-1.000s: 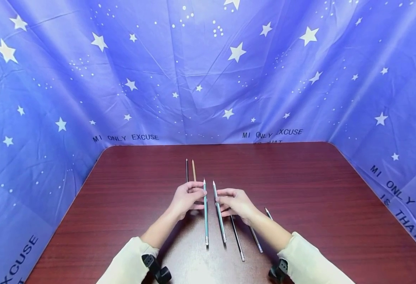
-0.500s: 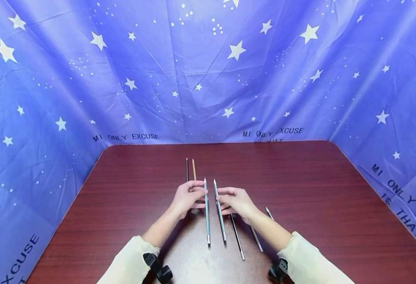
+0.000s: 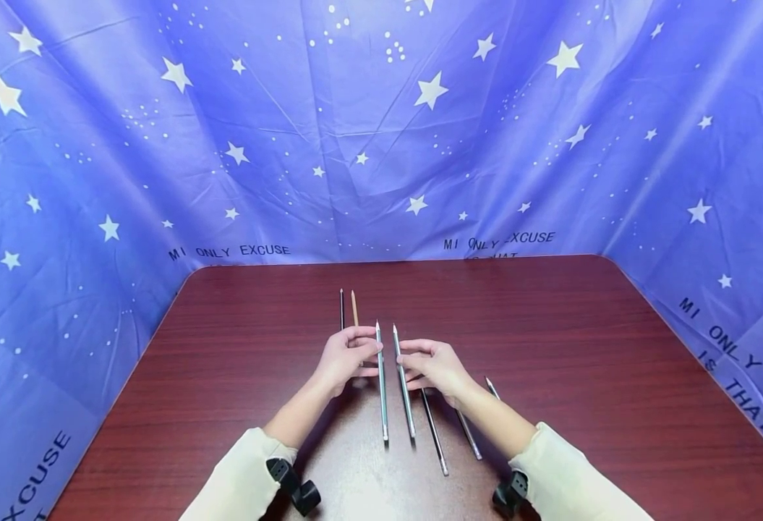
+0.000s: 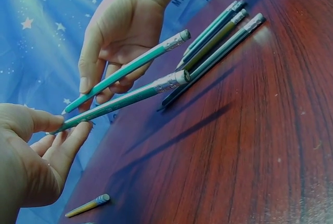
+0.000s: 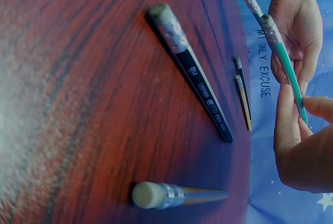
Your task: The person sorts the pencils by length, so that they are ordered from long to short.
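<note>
My left hand pinches a green pencil between thumb and fingers, its point away from me and its eraser end towards me. Beside it, my right hand pinches a second green pencil the same way. The two pencils stay apart, roughly side by side, with a narrow gap. In the left wrist view both held pencils, the nearer pencil and the farther pencil, are off the tabletop, and their shadows fall on it. White eraser ends in silver ferrules are plain there.
On the red-brown table a black pencil lies by my right hand. Another pencil runs partly under the right forearm. Farther back lie a dark pencil and a yellow pencil. A starry blue cloth hangs behind.
Both hands, each with its pencil, have shifted slightly away from me in the head view. The left pencil has drifted a little right, narrowing the gap at the eraser ends.
</note>
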Demonstrator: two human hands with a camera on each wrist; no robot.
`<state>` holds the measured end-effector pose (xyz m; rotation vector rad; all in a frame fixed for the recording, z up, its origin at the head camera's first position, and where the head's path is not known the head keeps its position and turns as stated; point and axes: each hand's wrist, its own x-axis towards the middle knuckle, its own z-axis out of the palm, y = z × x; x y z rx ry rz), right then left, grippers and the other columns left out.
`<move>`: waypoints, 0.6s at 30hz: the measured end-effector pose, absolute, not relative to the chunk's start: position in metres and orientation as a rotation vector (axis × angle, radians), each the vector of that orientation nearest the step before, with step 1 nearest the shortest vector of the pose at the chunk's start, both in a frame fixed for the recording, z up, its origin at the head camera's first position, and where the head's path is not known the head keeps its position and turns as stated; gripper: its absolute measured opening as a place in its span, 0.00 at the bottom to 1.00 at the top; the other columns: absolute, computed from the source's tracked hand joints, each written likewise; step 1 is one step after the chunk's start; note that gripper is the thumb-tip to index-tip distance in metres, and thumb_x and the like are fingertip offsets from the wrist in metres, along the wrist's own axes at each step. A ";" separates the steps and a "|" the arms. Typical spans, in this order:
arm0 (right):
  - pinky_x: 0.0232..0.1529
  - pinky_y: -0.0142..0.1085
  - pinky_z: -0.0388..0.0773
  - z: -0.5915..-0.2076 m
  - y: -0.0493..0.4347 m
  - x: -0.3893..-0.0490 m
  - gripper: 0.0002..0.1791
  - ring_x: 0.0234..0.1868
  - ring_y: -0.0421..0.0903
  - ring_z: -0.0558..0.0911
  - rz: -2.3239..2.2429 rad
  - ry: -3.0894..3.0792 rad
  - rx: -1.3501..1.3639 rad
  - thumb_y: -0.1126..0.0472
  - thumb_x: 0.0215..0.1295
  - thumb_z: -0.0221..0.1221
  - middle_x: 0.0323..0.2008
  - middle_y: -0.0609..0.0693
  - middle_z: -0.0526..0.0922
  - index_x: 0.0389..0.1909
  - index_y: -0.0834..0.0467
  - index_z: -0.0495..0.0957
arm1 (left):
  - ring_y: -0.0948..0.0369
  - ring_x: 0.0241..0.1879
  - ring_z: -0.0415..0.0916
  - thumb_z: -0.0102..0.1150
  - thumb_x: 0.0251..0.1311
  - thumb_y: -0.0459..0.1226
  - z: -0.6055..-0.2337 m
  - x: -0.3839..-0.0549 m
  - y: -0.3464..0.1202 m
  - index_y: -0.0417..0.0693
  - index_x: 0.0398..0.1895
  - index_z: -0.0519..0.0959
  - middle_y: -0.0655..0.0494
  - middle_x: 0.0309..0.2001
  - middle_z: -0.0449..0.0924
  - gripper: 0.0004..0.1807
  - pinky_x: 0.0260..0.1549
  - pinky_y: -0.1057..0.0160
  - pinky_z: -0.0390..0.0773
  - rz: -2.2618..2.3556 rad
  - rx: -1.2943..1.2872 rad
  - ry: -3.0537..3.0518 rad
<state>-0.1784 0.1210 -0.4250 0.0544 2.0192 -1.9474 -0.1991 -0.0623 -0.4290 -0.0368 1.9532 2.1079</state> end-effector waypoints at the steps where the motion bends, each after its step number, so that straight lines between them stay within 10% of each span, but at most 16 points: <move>1: 0.28 0.32 0.85 -0.425 0.121 -0.179 0.25 0.23 0.38 0.79 -1.949 2.020 0.058 0.65 0.57 0.60 0.32 0.52 0.83 0.56 0.68 0.71 | 0.60 0.28 0.80 0.58 0.56 0.27 -0.429 -0.199 -0.062 0.35 0.54 0.72 0.51 0.35 0.80 0.20 0.33 0.54 0.86 2.110 -0.040 1.953; 18: 0.28 0.32 0.85 -0.421 0.124 -0.178 0.25 0.23 0.38 0.80 -1.950 2.035 0.071 0.65 0.57 0.60 0.33 0.54 0.84 0.56 0.68 0.71 | 0.61 0.27 0.80 0.58 0.56 0.28 -0.427 -0.212 -0.060 0.35 0.53 0.73 0.48 0.36 0.80 0.19 0.33 0.55 0.86 2.125 -0.014 1.987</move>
